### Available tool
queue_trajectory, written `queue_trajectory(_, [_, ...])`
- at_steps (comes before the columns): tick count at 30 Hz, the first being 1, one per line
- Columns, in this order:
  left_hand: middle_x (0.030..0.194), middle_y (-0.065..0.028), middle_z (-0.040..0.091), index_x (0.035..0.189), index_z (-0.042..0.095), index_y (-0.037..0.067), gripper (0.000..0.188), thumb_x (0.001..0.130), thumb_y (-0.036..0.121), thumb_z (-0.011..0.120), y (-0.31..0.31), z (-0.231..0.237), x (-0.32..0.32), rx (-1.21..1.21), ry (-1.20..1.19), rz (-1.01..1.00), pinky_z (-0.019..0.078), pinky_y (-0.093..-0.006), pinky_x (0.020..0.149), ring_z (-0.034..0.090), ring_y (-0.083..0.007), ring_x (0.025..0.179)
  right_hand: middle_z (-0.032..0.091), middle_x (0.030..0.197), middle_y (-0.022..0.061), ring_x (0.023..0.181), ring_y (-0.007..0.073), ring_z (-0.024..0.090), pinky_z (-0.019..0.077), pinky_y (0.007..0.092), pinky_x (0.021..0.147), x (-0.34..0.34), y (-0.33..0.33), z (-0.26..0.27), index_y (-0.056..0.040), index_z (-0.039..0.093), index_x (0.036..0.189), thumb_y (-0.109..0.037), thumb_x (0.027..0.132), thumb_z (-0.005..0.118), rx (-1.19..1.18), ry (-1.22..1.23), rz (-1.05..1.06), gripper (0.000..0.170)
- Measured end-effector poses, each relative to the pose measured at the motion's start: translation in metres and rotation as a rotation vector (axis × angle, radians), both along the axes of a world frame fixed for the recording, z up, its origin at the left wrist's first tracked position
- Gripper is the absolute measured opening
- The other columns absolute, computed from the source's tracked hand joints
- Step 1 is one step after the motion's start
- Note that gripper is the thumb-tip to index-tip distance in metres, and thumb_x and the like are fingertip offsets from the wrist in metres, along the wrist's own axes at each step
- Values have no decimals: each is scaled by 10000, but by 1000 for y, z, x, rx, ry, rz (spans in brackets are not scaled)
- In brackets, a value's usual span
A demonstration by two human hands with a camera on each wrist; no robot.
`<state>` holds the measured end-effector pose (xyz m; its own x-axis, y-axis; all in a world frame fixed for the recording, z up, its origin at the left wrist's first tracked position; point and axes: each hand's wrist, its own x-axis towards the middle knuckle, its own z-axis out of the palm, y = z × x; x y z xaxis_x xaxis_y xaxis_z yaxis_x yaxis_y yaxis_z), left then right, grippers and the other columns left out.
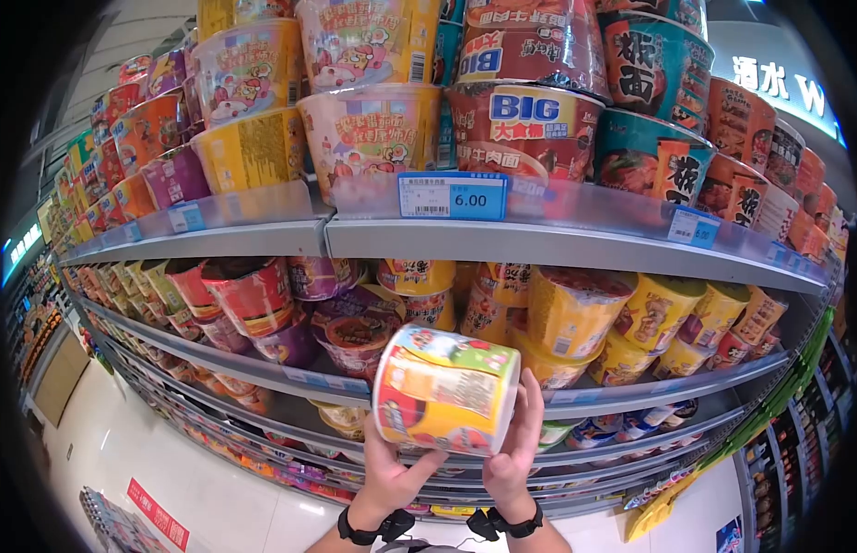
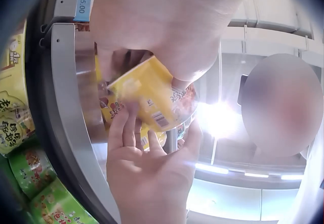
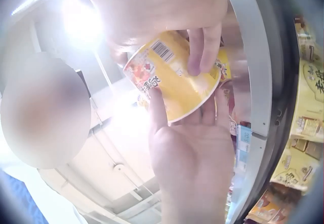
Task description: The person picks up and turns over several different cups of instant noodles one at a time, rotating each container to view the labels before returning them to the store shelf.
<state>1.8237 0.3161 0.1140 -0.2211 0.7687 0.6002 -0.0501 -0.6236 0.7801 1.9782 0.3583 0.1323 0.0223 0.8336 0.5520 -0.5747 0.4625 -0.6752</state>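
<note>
A yellow noodle tub (image 1: 433, 405) lies tilted on its side between the two hands, with a coloured printed label facing up. The left hand (image 1: 390, 472) grips its left and lower side, thumb underneath. Around the right end are the fingers and thumb of the right hand (image 1: 518, 447). In the left wrist view, a barcode shows on the yellow tub (image 2: 149, 95), and the right hand (image 2: 149, 168) spreads its fingers against it. The right wrist view has the left hand (image 3: 190, 148) with its thumb on the tub (image 3: 182, 85). Some fingertips are hidden behind it.
A shelf edge (image 1: 557, 249) with price tags runs above the tub, stacked noodle tubs (image 1: 525, 129) over it. More tubs (image 1: 576, 309) stand on the shelf behind the hands. Lower shelves hold further packages. A yellow object (image 1: 663, 507) is at lower right.
</note>
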Motion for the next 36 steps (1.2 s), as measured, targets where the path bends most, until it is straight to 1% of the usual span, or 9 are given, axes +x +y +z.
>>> queue_trajectory(3, [1399,-230,583,1376,521,11,711,767,83,880,-3,7,-1,5,240,133,447,-426,1084,563,-317,1312,303,1570,189,1463,323,361,303,463,1218,5,3,-1,1,40,1616,-590,638,923,-29,67,75,1444])
queue_trajectory(12, [1577,-239,414,1448,506,67,823,711,73,871,-10,34,-2,162,604,168,414,-458,1126,505,-391,1370,302,1542,265,1402,359,427,387,495,1170,21,5,3,-47,98,1588,-517,569,968,258,-54,-231,1420])
queue_trajectory(14, [1614,-183,362,1508,408,58,947,711,121,915,-9,27,5,-63,119,-211,393,-437,1155,488,-315,1391,284,1562,273,1385,374,453,381,518,1176,17,9,12,-83,143,1589,-509,730,864,653,-152,-618,1199])
queue_trajectory(15, [1614,-183,362,1508,408,58,947,711,121,915,-8,23,5,-60,116,-210,393,-437,1155,488,-315,1391,281,1596,225,1405,406,426,368,554,1183,16,11,-24,-155,242,1585,-467,905,693,269,122,-415,873])
queue_trajectory(19, [1578,-111,388,1552,322,29,1124,659,200,983,-9,-18,-4,-283,-383,-696,399,-418,1159,478,-229,1394,215,1628,229,1431,449,380,376,615,1168,27,-3,-25,-312,342,1560,-453,1030,537,659,-77,-125,582])
queue_trajectory(22, [1505,-95,491,1549,342,16,1135,650,262,990,-12,-43,-17,-373,-489,-762,427,-423,1140,504,-218,1371,377,1548,93,1417,487,371,403,686,1109,20,0,-16,-421,399,1478,-421,765,878,953,-469,-551,858])
queue_trajectory(27, [1487,-76,545,1539,389,69,1122,738,779,726,-16,-41,-19,-275,-425,-663,494,-416,1069,565,-241,1307,532,1410,114,1346,463,451,448,642,1042,14,-20,-23,-243,614,1315,-519,688,878,867,-459,-496,734])
queue_trajectory(34, [1531,-84,495,1575,317,51,1138,746,634,835,-16,-34,-6,-287,-834,-685,417,-417,1144,512,-215,1362,511,1419,159,1309,407,493,430,581,1049,8,-31,-15,-192,605,1340,-515,719,834,816,-606,-633,737])
queue_trajectory(36, [1507,-108,491,1612,218,76,1137,800,593,824,-9,-39,-4,-187,-331,-259,395,-412,1158,488,-209,1375,488,1439,206,1322,430,486,421,580,1064,8,-25,-12,-114,554,1381,-461,713,846,771,-661,-692,807])
